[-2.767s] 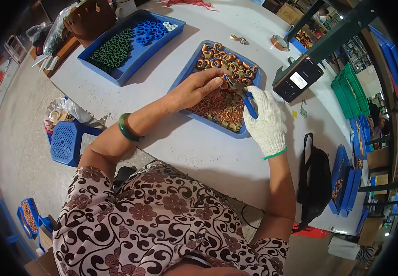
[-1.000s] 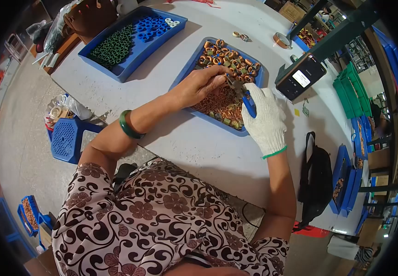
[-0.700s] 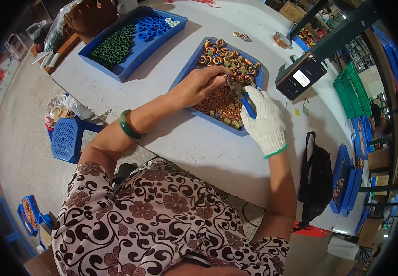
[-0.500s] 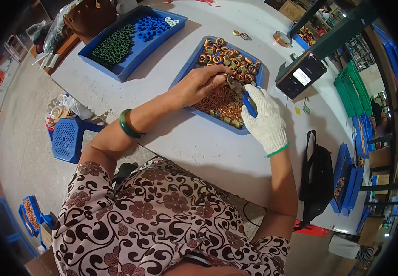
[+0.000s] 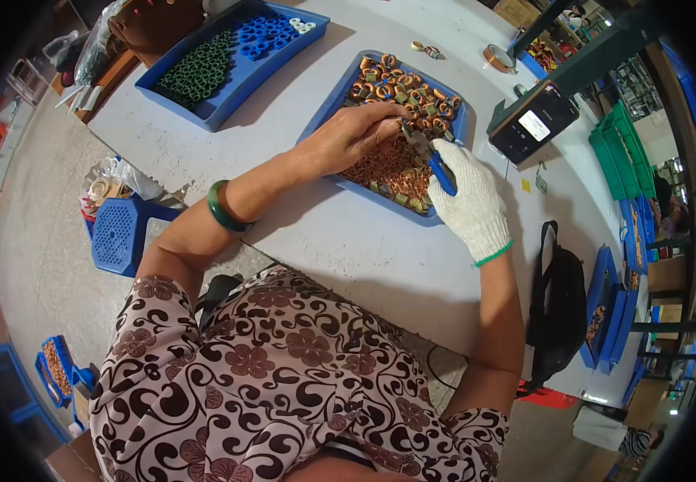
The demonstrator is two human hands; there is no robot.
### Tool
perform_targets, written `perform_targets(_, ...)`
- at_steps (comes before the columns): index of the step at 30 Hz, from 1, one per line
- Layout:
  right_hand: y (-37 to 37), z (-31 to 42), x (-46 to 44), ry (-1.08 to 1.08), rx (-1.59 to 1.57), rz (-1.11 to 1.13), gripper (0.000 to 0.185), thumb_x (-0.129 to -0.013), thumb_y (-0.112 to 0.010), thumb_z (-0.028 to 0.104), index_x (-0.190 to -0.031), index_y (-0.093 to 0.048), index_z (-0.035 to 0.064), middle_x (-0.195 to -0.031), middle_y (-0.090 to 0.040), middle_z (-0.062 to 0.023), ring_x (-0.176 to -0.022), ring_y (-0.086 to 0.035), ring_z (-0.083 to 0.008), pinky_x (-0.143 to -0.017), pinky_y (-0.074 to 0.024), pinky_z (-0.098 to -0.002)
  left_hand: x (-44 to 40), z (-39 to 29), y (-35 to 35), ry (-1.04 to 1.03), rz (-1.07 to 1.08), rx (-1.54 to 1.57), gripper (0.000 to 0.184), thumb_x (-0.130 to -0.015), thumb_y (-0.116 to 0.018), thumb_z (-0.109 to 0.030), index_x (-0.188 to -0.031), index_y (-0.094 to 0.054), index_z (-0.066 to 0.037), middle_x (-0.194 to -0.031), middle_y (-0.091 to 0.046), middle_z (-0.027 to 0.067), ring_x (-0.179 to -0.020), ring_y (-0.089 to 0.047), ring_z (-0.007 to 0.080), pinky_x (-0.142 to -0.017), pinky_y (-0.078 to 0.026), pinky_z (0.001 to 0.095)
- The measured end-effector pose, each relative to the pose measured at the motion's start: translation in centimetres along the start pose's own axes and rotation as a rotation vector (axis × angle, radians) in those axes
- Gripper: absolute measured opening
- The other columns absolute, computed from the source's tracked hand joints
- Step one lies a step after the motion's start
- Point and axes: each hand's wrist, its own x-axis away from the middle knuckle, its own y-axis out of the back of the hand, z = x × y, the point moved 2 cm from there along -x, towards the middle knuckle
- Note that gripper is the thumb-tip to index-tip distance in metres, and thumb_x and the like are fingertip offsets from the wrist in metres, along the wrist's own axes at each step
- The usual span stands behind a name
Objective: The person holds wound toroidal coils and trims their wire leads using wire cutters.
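A blue tray [image 5: 454,193] on the white table holds copper-wound rings [image 5: 436,100] at its far end and loose copper wire bits [image 5: 380,167] nearer me. Over the tray, my bare left hand [image 5: 346,138] pinches a small wound piece, mostly hidden by the fingers. My right hand [image 5: 470,193], in a white knitted glove, is closed round blue-handled pliers [image 5: 442,172]. The metal jaws of the pliers point at the left fingertips, close to the piece. A green bangle is on my left wrist.
Another blue tray [image 5: 213,124] with green, blue and white rings stands at the back left. A phone [image 5: 534,122] leans on a dark green frame [image 5: 597,60]. A black bag [image 5: 558,309] lies right, a tape roll [image 5: 499,59] behind. A blue stool [image 5: 117,235] stands left.
The whole view has shifted slightly, with the trays now higher in it. My hands stay together over the tray, the left still pinching and the right still holding the pliers.
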Motion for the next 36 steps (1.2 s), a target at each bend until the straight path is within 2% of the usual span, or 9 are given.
perform_targets(17,-0.7,-0.6,-0.1,-0.026,-0.051,-0.008,0.042,-0.083,-0.07,0.016,-0.124,-0.061,0.0098,-0.103,-0.069,-0.0183,-0.093,-0.068,-0.039,-0.081,-0.0557,-0.0472,0.0,0.8,0.0,0.003,0.033,-0.026,0.037,-0.108,-0.048,-0.03,-0.135,-0.056,-0.006,-0.082,-0.065,0.0082,-0.08,-0.065,0.015,-0.073,-0.052,0.0334)
perform_targets(29,0.1,0.5,-0.5,-0.075,0.148,-0.004,0.041,-0.09,-0.068,0.024,-0.13,-0.06,0.019,-0.103,-0.064,-0.0137,-0.094,-0.067,-0.0356,-0.078,-0.054,-0.0481,0.0,0.6,-0.1,-0.003,-0.007,-0.013,0.037,-0.108,-0.049,-0.028,-0.136,-0.054,-0.005,-0.085,-0.065,0.0093,-0.082,-0.066,0.0155,-0.076,-0.053,0.0337)
perform_targets(32,0.1,0.1,-0.3,-0.052,0.117,-0.011,0.041,-0.092,-0.068,0.026,-0.131,-0.059,0.0201,-0.105,-0.064,-0.014,-0.096,-0.066,-0.0359,-0.08,-0.054,-0.0474,0.0,0.6,-0.1,-0.001,0.012,-0.013,0.036,-0.108,-0.048,-0.028,-0.137,-0.053,-0.006,-0.085,-0.065,0.0091,-0.085,-0.067,0.0156,-0.078,-0.053,0.0339)
perform_targets(36,-0.4,-0.9,-0.2,0.001,0.039,-0.042,0.042,-0.092,-0.068,0.025,-0.132,-0.059,0.0201,-0.107,-0.064,-0.0145,-0.098,-0.066,-0.0363,-0.081,-0.054,-0.0472,0.0,0.0,0.1,-0.013,0.018,-0.026,0.032,-0.107,-0.05,-0.021,-0.132,-0.054,-0.002,-0.091,-0.069,0.0134,-0.085,-0.07,0.0209,-0.079,-0.054,0.0366)
